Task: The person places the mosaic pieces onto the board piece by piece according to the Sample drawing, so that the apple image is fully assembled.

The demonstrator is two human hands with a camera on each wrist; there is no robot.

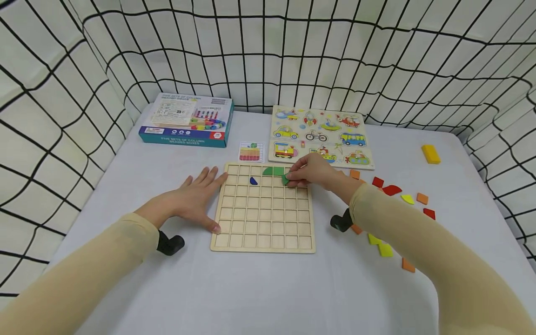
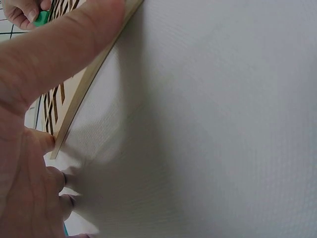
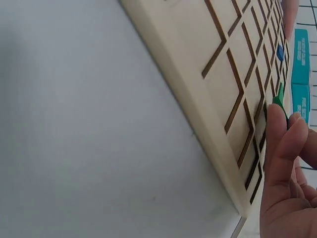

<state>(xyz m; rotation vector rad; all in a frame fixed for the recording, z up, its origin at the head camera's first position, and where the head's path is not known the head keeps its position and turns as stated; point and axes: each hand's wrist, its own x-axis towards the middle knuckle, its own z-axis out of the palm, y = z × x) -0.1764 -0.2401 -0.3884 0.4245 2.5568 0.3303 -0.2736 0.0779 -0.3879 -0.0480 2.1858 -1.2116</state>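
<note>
While the left hand (image 1: 190, 197) lies flat, fingers straight, against the grid board (image 1: 263, 222) at frame centre, the right hand (image 1: 311, 172) pinches a green piece (image 1: 286, 179) over its upper squares.

Bare table (image 1: 268, 288) near front edge; loose coloured pieces (image 1: 385, 250) clutter right; box (image 1: 186, 120), vehicle puzzle (image 1: 320, 135) block far side.
</note>
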